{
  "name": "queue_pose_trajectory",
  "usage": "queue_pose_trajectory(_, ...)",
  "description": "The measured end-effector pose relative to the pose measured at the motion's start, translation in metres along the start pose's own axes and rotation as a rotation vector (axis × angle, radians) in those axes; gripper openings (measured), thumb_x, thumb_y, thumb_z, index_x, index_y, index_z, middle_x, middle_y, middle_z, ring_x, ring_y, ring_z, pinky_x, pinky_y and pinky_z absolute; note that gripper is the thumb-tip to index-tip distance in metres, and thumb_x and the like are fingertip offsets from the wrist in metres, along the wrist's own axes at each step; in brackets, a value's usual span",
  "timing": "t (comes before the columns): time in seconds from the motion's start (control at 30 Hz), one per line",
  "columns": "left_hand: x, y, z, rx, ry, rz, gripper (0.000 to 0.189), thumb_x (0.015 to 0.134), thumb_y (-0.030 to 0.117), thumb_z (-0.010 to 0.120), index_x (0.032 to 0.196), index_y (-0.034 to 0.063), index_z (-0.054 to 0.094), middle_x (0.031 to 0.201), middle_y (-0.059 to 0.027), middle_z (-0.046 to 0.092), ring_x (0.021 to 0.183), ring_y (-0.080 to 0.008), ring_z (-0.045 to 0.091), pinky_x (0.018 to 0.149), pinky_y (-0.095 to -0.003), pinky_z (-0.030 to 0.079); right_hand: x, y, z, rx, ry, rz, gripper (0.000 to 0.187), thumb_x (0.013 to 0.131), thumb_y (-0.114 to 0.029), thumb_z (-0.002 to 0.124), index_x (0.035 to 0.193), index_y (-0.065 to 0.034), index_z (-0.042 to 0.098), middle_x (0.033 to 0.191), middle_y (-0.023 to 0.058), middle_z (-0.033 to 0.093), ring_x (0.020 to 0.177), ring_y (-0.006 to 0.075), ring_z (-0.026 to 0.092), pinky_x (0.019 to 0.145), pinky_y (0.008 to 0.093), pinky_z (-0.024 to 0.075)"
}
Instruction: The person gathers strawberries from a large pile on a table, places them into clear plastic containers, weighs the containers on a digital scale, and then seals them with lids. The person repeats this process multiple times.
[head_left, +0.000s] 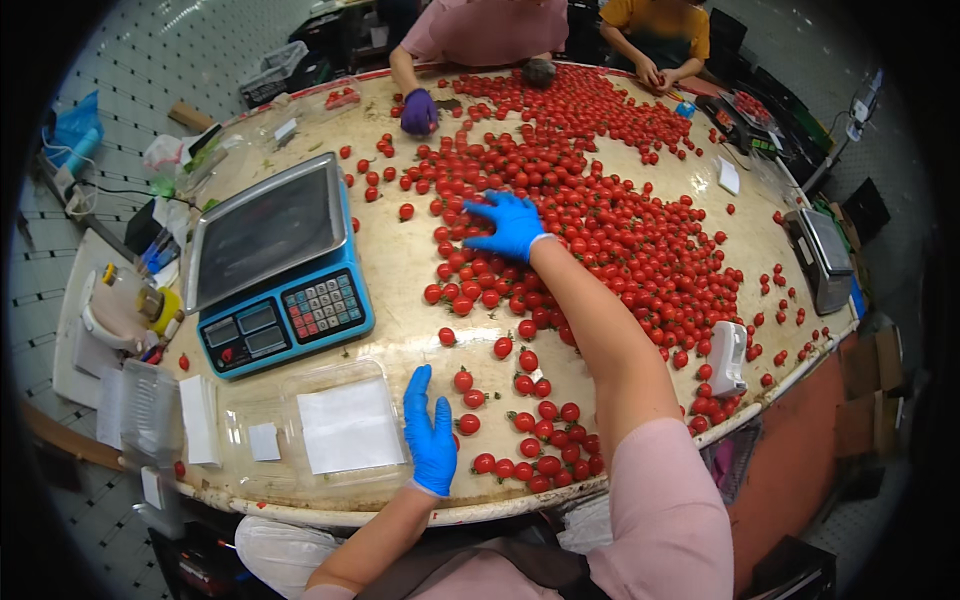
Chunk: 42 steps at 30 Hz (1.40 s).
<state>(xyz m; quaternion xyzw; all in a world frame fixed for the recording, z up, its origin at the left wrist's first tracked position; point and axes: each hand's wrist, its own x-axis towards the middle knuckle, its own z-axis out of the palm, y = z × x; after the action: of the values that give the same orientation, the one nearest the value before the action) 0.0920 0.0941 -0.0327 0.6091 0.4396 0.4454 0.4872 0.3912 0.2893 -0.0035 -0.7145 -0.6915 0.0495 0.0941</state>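
Observation:
My right hand (511, 226), in a blue glove, lies palm down with fingers spread over a large heap of red cherry tomatoes (622, 255). What is under the palm is hidden. Also gloved in blue, my left hand (433, 442) is held near the table's front edge, thumb apart from its fingers, with nothing seen in it. Just left of it a clear plastic clamshell container (379, 375) stands open, a white paper sheet (350, 424) lining its base and a small white slip (264, 442) in its lid. Loose tomatoes (547, 465) lie to the left hand's right.
A blue weighing scale (300, 315) with a steel tray stands at the left, near stacked clear containers (150, 405). A white dispenser (727, 358) and another scale (821, 259) are at the right. Across the table, a purple-gloved hand (418, 112) and another person's hands (658, 79) are by tomatoes.

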Motion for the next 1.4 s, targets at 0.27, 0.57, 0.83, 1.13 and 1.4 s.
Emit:
queue_pose_trajectory(0.27, 0.002, -0.009, 0.004, -0.110, 0.020, 0.016, 0.046, 0.099, 0.012, 0.049, 0.143, 0.0035, 0.038, 0.146, -0.0120, 0.041, 0.134, -0.0239, 0.039, 0.112, -0.0371, 0.028, -0.159, -0.052, -0.008, 0.244, -0.137, -0.419, 0.067, 0.074, -0.049, 0.073, 0.135, -0.0267, 0.054, 0.138, 0.0225, 0.046, 0.126, 0.0380, 0.048, 0.105, 0.0464, 0.0390)
queue_pose_trajectory(0.57, 0.002, -0.003, 0.002, -0.020, -0.003, 0.002, 0.044, 0.098, 0.015, 0.052, 0.140, 0.0029, 0.044, 0.142, -0.0134, 0.046, 0.132, -0.0249, 0.042, 0.111, -0.0375, 0.032, -0.096, 0.072, -0.086, 0.536, 0.237, 0.184, 0.039, 0.087, -0.031, 0.067, 0.122, -0.0131, 0.064, 0.125, 0.0148, 0.057, 0.108, 0.0274, 0.061, 0.094, 0.0378, 0.0501)
queue_pose_trajectory(0.83, 0.000, 0.003, -0.004, 0.165, -0.018, 0.020, 0.041, 0.098, 0.017, 0.053, 0.137, 0.0040, 0.049, 0.138, -0.0161, 0.049, 0.129, -0.0291, 0.045, 0.109, -0.0396, 0.033, -0.038, 0.132, -0.054, -0.038, -0.036, 0.649, 0.076, 0.077, -0.063, 0.065, 0.142, -0.0304, 0.045, 0.156, 0.0104, 0.024, 0.144, 0.0372, 0.019, 0.114, 0.0499, 0.0291)
queue_pose_trajectory(1.13, 0.002, 0.007, 0.000, 0.180, -0.043, 0.057, 0.042, 0.096, 0.016, 0.053, 0.136, 0.0047, 0.050, 0.138, -0.0166, 0.049, 0.129, -0.0305, 0.045, 0.109, -0.0405, 0.033, -0.056, 0.104, -0.068, -0.239, 0.104, 0.587, 0.048, 0.071, -0.045, 0.072, 0.117, -0.0329, 0.067, 0.142, 0.0080, 0.043, 0.139, 0.0344, 0.027, 0.112, 0.0537, 0.0227)
queue_pose_trajectory(1.4, 0.002, 0.000, 0.000, 0.223, -0.029, 0.085, 0.041, 0.096, 0.019, 0.054, 0.135, 0.0052, 0.051, 0.138, -0.0178, 0.048, 0.128, -0.0320, 0.045, 0.108, -0.0411, 0.035, -0.011, 0.098, -0.035, -0.080, -0.007, 0.578, 0.031, 0.072, -0.042, 0.076, 0.098, -0.0270, 0.074, 0.120, 0.0077, 0.060, 0.109, 0.0267, 0.060, 0.090, 0.0404, 0.0521)
